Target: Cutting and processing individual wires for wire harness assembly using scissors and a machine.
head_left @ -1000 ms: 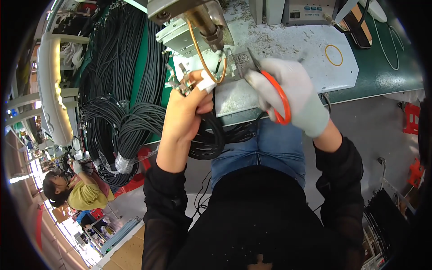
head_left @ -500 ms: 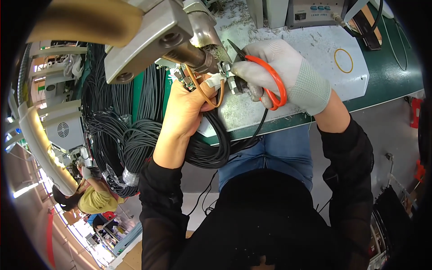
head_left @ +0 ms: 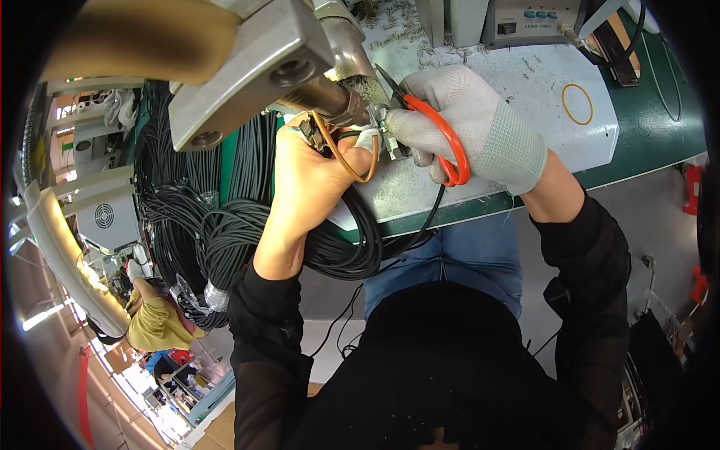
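Observation:
My left hand [head_left: 311, 176], bare with white covers on some fingertips, is closed around small connector parts [head_left: 311, 129] beneath a metal machine head. A brown U-shaped loop [head_left: 346, 166] hangs across its fingers. In a white glove, my right hand [head_left: 469, 116] grips red-handled scissors [head_left: 448, 135], their dark blades pointing up and away to the left. Its thumb and fingertips also press at a small silvery metal connector piece [head_left: 391, 142], right beside my left fingertips. Part of what both hands hold is hidden by the fingers.
Close above my left hand juts the metal machine head [head_left: 251, 75]. Thick bundles of black cable [head_left: 240, 232] hang at the left. Metal scraps litter the white board [head_left: 525, 82], where a yellow rubber band [head_left: 577, 103] lies. A co-worker in yellow [head_left: 157, 322] sits far left.
My two hands stay close together at the connector, with small shifts of the fingers. The scissors have tilted slightly and moved a little left. The co-worker has leaned.

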`<state>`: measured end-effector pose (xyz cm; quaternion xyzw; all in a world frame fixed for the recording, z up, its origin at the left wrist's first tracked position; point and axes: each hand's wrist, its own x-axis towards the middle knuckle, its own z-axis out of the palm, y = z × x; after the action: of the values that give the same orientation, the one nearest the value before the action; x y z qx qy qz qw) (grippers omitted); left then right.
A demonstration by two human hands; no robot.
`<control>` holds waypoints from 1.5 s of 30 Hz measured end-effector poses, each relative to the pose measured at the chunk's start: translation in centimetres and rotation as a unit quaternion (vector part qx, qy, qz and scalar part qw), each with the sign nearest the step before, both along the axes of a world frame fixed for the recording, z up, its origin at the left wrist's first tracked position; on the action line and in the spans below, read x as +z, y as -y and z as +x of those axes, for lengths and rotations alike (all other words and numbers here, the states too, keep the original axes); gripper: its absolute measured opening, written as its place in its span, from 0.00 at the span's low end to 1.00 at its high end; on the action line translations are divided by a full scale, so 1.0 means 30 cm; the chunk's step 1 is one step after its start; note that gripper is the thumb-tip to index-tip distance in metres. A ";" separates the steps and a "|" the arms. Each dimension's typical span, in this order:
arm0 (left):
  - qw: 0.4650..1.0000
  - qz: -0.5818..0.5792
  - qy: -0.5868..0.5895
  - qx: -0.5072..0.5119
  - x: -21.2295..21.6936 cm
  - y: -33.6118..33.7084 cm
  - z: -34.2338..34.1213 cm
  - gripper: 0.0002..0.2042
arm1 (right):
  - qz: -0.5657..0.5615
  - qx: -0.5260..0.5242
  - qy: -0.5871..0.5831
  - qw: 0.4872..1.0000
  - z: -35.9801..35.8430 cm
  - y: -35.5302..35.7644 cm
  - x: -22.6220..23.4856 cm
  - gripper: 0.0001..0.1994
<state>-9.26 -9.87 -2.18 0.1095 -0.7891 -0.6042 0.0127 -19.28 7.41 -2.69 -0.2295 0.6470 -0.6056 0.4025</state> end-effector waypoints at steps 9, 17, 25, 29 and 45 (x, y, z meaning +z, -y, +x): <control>0.999 -0.018 -0.006 0.034 -0.012 -0.019 0.005 0.07 | 0.009 0.015 0.015 1.000 -0.008 -0.005 -0.004 0.13; 0.998 -0.039 0.030 0.044 -0.014 -0.004 0.020 0.09 | -0.072 0.034 -0.046 0.996 -0.020 -0.004 -0.043 0.12; 0.998 -0.048 0.026 0.026 -0.008 0.000 0.005 0.09 | 0.003 0.014 0.035 0.999 -0.014 0.000 -0.011 0.11; 0.996 0.068 0.017 0.051 -0.004 -0.007 0.038 0.09 | 0.038 -0.026 -0.037 0.998 0.023 -0.057 0.032 0.10; 0.995 0.068 -0.005 -0.073 0.075 -0.227 0.287 0.09 | 0.043 0.002 -0.188 0.981 0.258 -0.196 0.157 0.11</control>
<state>-0.64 -3.05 0.08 0.0494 -0.7521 -0.6562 -0.0350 -11.54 13.30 2.03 -0.3230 0.7358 -0.5228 0.2846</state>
